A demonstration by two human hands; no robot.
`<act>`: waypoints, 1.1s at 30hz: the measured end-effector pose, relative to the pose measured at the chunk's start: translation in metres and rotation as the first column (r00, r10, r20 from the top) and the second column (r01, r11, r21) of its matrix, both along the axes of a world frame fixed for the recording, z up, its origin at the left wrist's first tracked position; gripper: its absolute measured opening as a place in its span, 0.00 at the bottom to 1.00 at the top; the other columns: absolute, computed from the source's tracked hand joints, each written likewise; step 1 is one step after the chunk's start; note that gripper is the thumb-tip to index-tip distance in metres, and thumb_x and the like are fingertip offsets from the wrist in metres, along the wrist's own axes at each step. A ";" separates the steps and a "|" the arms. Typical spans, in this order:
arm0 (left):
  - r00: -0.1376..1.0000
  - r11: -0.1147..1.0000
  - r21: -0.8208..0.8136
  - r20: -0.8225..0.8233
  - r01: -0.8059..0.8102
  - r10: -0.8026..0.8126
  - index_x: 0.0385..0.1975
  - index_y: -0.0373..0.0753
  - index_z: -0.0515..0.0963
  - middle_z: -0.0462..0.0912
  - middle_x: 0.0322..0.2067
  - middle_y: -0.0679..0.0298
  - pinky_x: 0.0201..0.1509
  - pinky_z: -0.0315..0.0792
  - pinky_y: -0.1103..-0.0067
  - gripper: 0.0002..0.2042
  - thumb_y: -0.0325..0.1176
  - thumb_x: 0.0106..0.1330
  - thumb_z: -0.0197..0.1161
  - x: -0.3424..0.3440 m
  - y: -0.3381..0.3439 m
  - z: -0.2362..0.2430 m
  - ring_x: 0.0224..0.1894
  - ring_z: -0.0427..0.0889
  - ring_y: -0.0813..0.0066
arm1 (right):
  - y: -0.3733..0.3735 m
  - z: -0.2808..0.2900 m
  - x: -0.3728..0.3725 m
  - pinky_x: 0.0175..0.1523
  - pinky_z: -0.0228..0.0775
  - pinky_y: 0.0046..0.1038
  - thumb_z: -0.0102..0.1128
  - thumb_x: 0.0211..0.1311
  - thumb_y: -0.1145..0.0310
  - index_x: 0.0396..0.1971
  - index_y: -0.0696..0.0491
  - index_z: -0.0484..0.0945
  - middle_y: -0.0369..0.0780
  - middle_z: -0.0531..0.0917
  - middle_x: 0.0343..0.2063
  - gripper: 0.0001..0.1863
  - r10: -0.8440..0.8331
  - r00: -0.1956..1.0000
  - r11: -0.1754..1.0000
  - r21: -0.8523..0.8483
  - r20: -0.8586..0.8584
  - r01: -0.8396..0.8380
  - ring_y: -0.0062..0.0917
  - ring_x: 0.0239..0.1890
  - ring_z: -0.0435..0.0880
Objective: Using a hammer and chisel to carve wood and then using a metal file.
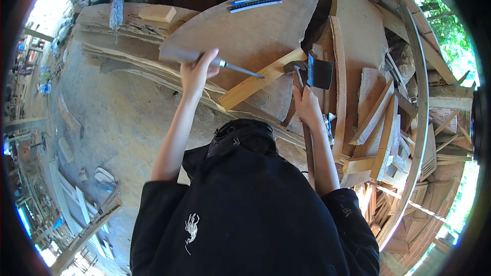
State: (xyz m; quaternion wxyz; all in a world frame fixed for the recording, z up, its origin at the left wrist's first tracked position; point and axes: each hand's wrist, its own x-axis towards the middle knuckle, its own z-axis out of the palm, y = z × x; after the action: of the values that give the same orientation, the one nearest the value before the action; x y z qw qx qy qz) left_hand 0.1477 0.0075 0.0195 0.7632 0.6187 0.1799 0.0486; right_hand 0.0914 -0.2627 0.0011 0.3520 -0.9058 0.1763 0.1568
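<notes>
My left hand point(196, 75) is closed round the blurred handle of a chisel point(240, 68). Its slim metal shaft points right, and the tip meets or hovers just over a yellowish wood strip point(245, 88); contact is hard to tell. That strip lies slantwise on a large wooden slab point(220, 33). At the strip's upper right end, my right hand point(308, 105) grips the wooden handle of a hatchet-like tool point(320, 72). The tool has a broad dark blade to the right and a rounded dark back. Its handle runs down beside my right forearm.
A black ruler point(255, 5) and a blue pen point(251, 0) lie at the slab's far side. A wood block point(157, 13) sits on stacked planks at left. Offcuts point(376, 117) and a long curved board point(419, 102) crowd the right. More planks point(82, 204) lie on the floor.
</notes>
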 end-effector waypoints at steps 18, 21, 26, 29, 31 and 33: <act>0.977 0.999 0.020 0.212 0.033 -0.037 0.40 0.35 0.68 0.75 0.42 0.49 0.46 0.72 0.81 0.15 0.17 0.53 0.59 -0.128 -0.013 0.006 0.43 0.76 0.69 | 0.014 -0.012 -0.012 0.31 0.70 0.48 0.42 0.61 0.51 0.29 0.59 0.64 0.58 0.77 0.20 0.21 0.069 0.984 0.956 -0.292 0.164 -0.018 0.53 0.27 0.77; 0.979 0.997 0.017 0.192 0.073 -0.075 0.40 0.36 0.68 0.76 0.43 0.50 0.44 0.72 0.82 0.15 0.16 0.53 0.59 -0.129 -0.021 0.006 0.41 0.77 0.72 | 0.014 -0.012 -0.010 0.33 0.69 0.49 0.41 0.61 0.51 0.29 0.59 0.65 0.58 0.77 0.21 0.22 0.046 0.990 0.957 -0.292 0.136 -0.004 0.54 0.28 0.77; 0.974 0.994 0.082 0.208 0.072 -0.088 0.39 0.35 0.68 0.76 0.43 0.49 0.44 0.72 0.82 0.15 0.17 0.52 0.60 -0.135 -0.018 0.002 0.41 0.77 0.72 | 0.015 -0.011 -0.009 0.34 0.69 0.49 0.41 0.61 0.51 0.30 0.59 0.65 0.58 0.77 0.22 0.22 0.035 0.990 0.967 -0.254 0.139 0.002 0.55 0.28 0.76; 0.976 0.992 0.112 0.197 0.065 -0.087 0.39 0.35 0.69 0.76 0.42 0.49 0.43 0.73 0.81 0.15 0.17 0.52 0.61 -0.141 -0.014 0.001 0.41 0.77 0.71 | 0.012 -0.015 -0.009 0.35 0.68 0.49 0.42 0.61 0.50 0.30 0.59 0.65 0.58 0.77 0.22 0.22 0.037 0.988 0.972 -0.234 0.148 -0.001 0.55 0.29 0.76; 0.976 0.989 0.142 0.201 0.053 -0.081 0.39 0.35 0.69 0.76 0.42 0.49 0.43 0.73 0.81 0.15 0.17 0.52 0.61 -0.145 -0.011 -0.001 0.41 0.77 0.71 | 0.009 -0.015 -0.008 0.37 0.67 0.50 0.42 0.61 0.51 0.29 0.59 0.65 0.59 0.76 0.23 0.22 0.026 0.989 0.980 -0.200 0.146 0.003 0.56 0.30 0.75; 0.975 0.985 0.170 0.208 0.040 -0.075 0.39 0.35 0.69 0.76 0.42 0.48 0.42 0.73 0.81 0.15 0.17 0.51 0.61 -0.148 -0.008 -0.003 0.41 0.77 0.70 | 0.007 -0.014 -0.006 0.38 0.66 0.50 0.43 0.61 0.52 0.28 0.60 0.66 0.60 0.76 0.23 0.22 -0.008 0.998 0.997 -0.075 0.060 0.012 0.57 0.30 0.74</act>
State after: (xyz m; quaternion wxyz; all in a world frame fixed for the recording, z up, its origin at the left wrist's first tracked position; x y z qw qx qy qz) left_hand -0.0001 -0.0009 0.0165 0.7254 0.6759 0.0742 0.1071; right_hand 0.0854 -0.2558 -0.0126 0.3232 -0.9218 0.1762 0.1213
